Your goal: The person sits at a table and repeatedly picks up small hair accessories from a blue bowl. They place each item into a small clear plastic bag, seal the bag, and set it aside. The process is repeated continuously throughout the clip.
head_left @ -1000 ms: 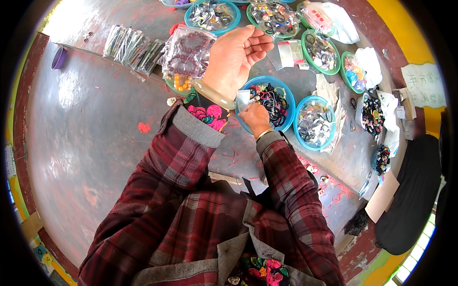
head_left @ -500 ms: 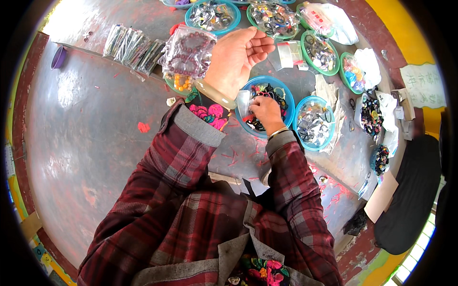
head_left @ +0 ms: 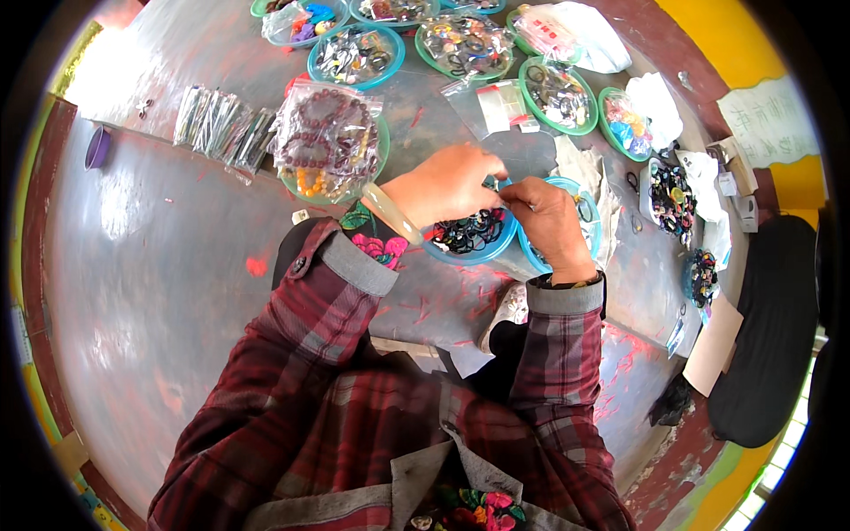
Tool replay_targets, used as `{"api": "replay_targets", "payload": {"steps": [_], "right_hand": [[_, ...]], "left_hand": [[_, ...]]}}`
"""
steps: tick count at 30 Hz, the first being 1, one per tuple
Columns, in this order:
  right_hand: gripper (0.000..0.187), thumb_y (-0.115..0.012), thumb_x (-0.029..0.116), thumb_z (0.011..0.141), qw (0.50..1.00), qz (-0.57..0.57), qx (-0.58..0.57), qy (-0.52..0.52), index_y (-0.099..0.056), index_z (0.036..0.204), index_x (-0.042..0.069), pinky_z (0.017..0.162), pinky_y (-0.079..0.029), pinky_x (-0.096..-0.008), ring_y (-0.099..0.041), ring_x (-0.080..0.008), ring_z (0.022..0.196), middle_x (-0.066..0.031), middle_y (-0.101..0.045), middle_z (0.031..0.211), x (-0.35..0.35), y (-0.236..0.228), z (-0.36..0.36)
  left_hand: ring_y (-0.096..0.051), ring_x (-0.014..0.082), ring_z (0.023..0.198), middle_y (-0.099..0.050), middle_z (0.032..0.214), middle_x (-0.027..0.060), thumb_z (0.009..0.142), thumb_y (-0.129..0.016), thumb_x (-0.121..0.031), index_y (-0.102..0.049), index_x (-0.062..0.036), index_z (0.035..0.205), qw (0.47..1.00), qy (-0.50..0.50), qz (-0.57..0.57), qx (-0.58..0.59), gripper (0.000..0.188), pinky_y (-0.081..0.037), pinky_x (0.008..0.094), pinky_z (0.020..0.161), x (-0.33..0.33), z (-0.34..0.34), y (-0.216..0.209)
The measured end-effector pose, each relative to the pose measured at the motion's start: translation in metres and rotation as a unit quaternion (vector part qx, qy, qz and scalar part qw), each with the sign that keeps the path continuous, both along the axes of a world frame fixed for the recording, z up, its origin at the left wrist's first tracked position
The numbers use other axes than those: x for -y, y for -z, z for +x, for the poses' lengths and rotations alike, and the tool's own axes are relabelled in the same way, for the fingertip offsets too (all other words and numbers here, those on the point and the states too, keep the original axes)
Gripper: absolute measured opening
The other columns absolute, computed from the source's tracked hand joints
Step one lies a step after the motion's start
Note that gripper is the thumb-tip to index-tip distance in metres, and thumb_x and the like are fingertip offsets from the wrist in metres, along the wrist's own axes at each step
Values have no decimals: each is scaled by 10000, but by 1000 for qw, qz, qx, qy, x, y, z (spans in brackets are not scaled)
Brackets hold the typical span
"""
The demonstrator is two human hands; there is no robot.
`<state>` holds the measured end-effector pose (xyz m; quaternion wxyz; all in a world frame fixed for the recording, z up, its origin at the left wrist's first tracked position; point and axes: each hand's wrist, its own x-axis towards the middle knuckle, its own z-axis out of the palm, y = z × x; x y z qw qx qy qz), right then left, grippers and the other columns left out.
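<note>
My left hand [head_left: 447,183], a pale bangle on its wrist, is closed with its fingers curled over the far side of a blue basin [head_left: 475,257]. Dark hair ties [head_left: 469,232] fill that basin. Just right of it, my right hand [head_left: 556,228] is pinched, its fingertips almost meeting those of the left. Whatever lies between the fingers is too small and covered to make out. Partly behind my right hand stands a second blue basin [head_left: 534,256] with small bagged items. Left of my left hand, a clear bag of dark red bead bracelets [head_left: 326,128] rests on a green basin [head_left: 382,150].
Several basins of bagged trinkets, among them a blue one [head_left: 401,55] and a green one [head_left: 591,111], line the far side. A row of slim clear packets [head_left: 219,131] lies left. Scissors [head_left: 637,223] and a white tray of dark ties [head_left: 671,202] are right.
My right hand has come out of the basin of hair ties and moved right. My left hand has lowered toward it, its spread fingers now curled. The view has shifted slightly.
</note>
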<state>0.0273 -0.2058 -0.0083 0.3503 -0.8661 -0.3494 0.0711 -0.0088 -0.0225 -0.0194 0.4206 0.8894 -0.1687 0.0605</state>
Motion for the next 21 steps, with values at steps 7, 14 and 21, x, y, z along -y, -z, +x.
{"api": "replay_targets", "payload": {"steps": [7, 14, 21], "right_hand": [[196, -603, 27, 778, 943, 196, -231, 134, -618, 971, -4, 670, -446, -236, -571, -111, 729, -43, -619, 819, 19, -10, 6], [278, -666, 104, 785, 869, 304, -377, 103, -591, 1022, -20, 732, -413, -206, -532, -77, 802, -21, -609, 877, 32, -13, 9], [139, -632, 56, 799, 847, 350, -382, 117, -637, 912, -25, 696, -458, -217, -581, -110, 749, -38, -629, 814, 28, -6, 9]], "left_hand": [[-620, 221, 647, -646, 754, 127, 796, -596, -172, -642, -28, 875, 978, -45, -142, -145, 171, -467, 294, 577, 18, 1, -10], [-619, 115, 799, -654, 875, 84, 845, -596, -162, -631, -14, 953, 809, -88, -516, -267, 187, -447, 191, 531, 20, 8, -19], [-609, 111, 727, -651, 868, 101, 837, -608, -149, -627, 5, 974, 792, -72, -543, -270, 207, -442, 188, 514, 28, 11, -11]]}}
